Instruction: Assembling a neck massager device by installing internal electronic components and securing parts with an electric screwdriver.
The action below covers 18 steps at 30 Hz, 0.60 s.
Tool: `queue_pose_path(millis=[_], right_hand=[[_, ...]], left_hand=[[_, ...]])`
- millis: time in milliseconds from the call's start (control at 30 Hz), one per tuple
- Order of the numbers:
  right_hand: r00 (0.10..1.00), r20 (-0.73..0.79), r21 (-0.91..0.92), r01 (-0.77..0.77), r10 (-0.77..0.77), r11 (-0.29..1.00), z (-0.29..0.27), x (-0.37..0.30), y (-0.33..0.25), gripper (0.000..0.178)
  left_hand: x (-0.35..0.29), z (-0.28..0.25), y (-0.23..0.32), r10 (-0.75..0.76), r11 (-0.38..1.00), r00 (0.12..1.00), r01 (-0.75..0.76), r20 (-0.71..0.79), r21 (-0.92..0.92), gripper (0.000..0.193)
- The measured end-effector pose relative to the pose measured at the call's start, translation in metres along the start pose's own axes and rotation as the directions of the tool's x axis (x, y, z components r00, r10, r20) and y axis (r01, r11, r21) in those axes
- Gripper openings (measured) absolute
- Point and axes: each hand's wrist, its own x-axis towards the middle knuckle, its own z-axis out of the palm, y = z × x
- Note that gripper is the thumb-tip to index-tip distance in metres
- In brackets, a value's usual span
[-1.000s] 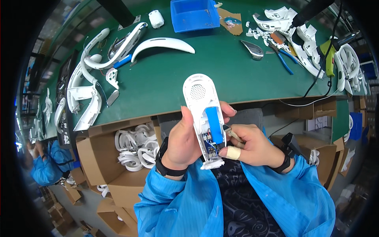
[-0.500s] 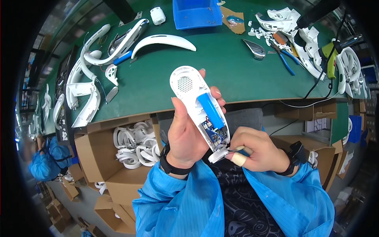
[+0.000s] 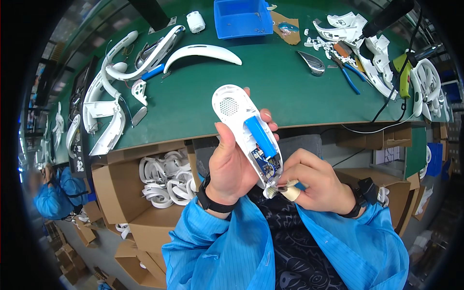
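A white plastic housing [image 3: 233,112] with a round perforated grille lies in my left hand [image 3: 231,166], whose thumb and fingers close around its sides. Inside it sit a blue cylindrical battery [image 3: 261,137] and a blue circuit board [image 3: 265,163] with thin wires. At the housing's lower end, close to my chest, is a small whitish end piece [image 3: 270,191]. My right hand [image 3: 316,181] is closed in a pinch against this end, with pale yellow tape round one finger. What its fingertips grip is mostly hidden.
On the green bench [image 3: 193,92] lie white curved shells [image 3: 203,50], a blue bin [image 3: 244,21], blue-handled pliers [image 3: 350,77], a chrome-like part [image 3: 313,63] and a green power tool [image 3: 403,72]. A cardboard box [image 3: 116,193] of white parts stands below. Another person [image 3: 55,193] is at far left.
The small end piece now sits at a different angle under my right fingertips. My right hand has shifted slightly, and the housing appears a little lower and further right.
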Motion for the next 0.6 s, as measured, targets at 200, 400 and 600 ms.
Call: queue_pose_path(millis=[200,400,600], right_hand=[[0.997,-0.023,0.046,0.072,-0.071,0.996,0.0,0.003,0.0,0.033],[0.995,-0.032,-0.111,0.094,-0.098,0.989,0.001,0.007,-0.005,0.019],[0.99,-0.023,0.016,0.141,-0.14,0.99,0.004,0.013,-0.017,0.028]], left_hand=[[0.0,0.002,0.0,-0.022,1.0,0.999,0.023,-0.034,0.02,0.079],[0.0,0.005,-0.002,-0.01,0.999,0.999,0.012,-0.044,0.042,0.08],[0.002,0.007,-0.005,-0.014,0.997,0.998,0.019,-0.065,0.069,0.082]])
